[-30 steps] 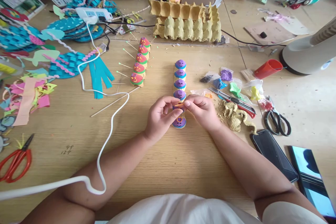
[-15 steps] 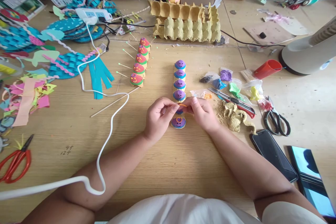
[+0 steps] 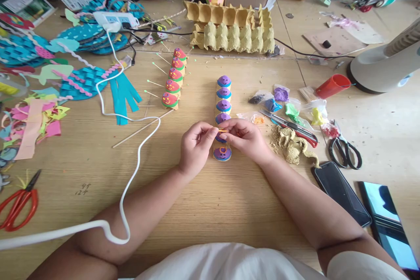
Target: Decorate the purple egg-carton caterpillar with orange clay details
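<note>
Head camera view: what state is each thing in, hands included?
Thin orange strand: held up, roughly straight
Left hand's grip: pinched shut on the strand
Right hand's grip: around the strand, tightness unclear
Row of purple-and-blue rounded domes: standing, nearest dome topped with an orange loop
Red-handled, black-bladed scissors: closed
Black rectangular smartphone: screen dark
White plastic power strip: plugs inserted

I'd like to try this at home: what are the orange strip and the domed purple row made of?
The orange strip: probably soft modelling clay, matte-looking, its colour matching the bagged orange lump. The domed purple row: perhaps similar clay, fairly matte, over moulded pulp, since tan shows at its edges.
</note>
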Motion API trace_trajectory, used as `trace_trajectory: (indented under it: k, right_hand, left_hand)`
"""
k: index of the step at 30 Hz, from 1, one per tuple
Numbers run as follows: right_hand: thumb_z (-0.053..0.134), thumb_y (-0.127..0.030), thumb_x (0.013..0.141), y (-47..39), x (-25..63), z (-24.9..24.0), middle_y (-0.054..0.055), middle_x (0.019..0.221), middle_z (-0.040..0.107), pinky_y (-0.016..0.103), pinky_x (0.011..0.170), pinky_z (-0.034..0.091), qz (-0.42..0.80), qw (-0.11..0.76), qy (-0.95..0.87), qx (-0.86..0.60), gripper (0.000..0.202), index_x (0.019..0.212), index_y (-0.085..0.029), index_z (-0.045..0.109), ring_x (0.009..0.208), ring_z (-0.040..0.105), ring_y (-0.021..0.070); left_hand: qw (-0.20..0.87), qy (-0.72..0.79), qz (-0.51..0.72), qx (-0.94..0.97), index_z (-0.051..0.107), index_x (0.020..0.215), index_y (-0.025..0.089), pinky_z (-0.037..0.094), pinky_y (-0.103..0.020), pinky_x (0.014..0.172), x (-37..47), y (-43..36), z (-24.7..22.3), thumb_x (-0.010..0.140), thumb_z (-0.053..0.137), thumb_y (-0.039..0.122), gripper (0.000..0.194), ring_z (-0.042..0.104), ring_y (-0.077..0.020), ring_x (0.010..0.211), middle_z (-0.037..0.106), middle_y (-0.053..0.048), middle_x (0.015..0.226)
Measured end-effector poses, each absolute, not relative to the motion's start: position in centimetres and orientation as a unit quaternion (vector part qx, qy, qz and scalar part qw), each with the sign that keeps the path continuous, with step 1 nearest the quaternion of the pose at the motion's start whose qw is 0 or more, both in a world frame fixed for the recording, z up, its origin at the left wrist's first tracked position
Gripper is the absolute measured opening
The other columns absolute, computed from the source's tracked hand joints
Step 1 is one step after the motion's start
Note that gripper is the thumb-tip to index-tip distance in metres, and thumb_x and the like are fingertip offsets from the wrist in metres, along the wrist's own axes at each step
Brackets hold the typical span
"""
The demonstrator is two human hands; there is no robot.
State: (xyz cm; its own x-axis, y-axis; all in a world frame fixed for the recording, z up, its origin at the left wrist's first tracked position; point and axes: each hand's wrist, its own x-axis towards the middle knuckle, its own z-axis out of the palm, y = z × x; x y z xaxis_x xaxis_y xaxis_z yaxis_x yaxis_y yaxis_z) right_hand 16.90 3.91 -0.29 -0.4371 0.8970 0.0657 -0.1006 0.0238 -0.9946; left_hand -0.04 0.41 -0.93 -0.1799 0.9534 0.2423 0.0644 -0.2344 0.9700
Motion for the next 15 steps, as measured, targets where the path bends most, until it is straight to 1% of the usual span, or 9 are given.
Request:
trace_trajectory:
  k: [3,5,7,9,11,15]
  right_hand:
    - [0.083,-0.048,0.084,3.9,16.9,0.0,0.002,0.082,0.072,0.025,0.063,0.051,0.594,0.422,-0.593,-0.342,0.032,0.093,-0.019,0.074,0.069,0.062,0.0118]
    - [0.081,-0.05,0.085,4.0,17.0,0.3,0.003,0.082,0.072,0.027,0.067,0.053,0.584,0.428,-0.6,-0.339,0.032,0.089,-0.019,0.074,0.072,0.064,0.013]
    - [0.078,-0.051,0.088,4.0,17.0,0.6,0.003,0.082,0.072,0.028,0.07,0.054,0.575,0.43,-0.611,-0.334,0.033,0.087,-0.019,0.073,0.074,0.064,0.0135]
    - [0.074,-0.052,0.091,4.1,17.1,0.9,0.003,0.08,0.07,0.028,0.07,0.053,0.56,0.43,-0.622,-0.338,0.035,0.083,-0.018,0.071,0.073,0.063,0.0133]
    - [0.07,-0.055,0.094,4.1,17.1,1.0,0.002,0.077,0.068,0.028,0.069,0.052,0.541,0.427,-0.634,-0.351,0.039,0.079,-0.018,0.069,0.07,0.06,0.0131]
    - [0.064,-0.062,0.095,4.1,17.1,1.1,0.001,0.071,0.064,0.027,0.065,0.048,0.508,0.426,-0.643,-0.383,0.048,0.074,-0.018,0.065,0.065,0.055,0.0123]
  left_hand:
    - [0.379,0.488,0.589,0.521,0.067,0.079,0.019,0.05,-0.024,0.068,-0.1,0.4,-1.0,0.092,0.071,0.053,0.036,0.061,-0.0123,0.07,0.068,0.001,0.072]
    - [0.374,0.489,0.587,0.525,0.067,0.079,0.02,0.051,-0.025,0.07,-0.2,0.4,-1.0,0.094,0.068,0.054,0.038,0.063,-0.0132,0.072,0.069,0.0,0.074]
    - [0.368,0.495,0.584,0.528,0.069,0.08,0.02,0.052,-0.027,0.074,-0.2,0.4,-1.1,0.098,0.061,0.057,0.042,0.066,-0.0147,0.075,0.072,-0.002,0.077]
    - [0.369,0.502,0.582,0.523,0.071,0.083,0.02,0.054,-0.03,0.078,-0.1,0.4,-1.2,0.101,0.052,0.06,0.048,0.068,-0.0165,0.079,0.074,-0.004,0.081]
    - [0.379,0.507,0.58,0.513,0.074,0.087,0.021,0.054,-0.031,0.08,0.0,0.3,-1.3,0.103,0.047,0.062,0.051,0.069,-0.0177,0.082,0.076,-0.005,0.085]
    - [0.402,0.502,0.57,0.511,0.077,0.095,0.021,0.056,-0.031,0.08,0.1,0.2,-1.0,0.102,0.048,0.061,0.05,0.07,-0.0186,0.086,0.077,-0.006,0.09]
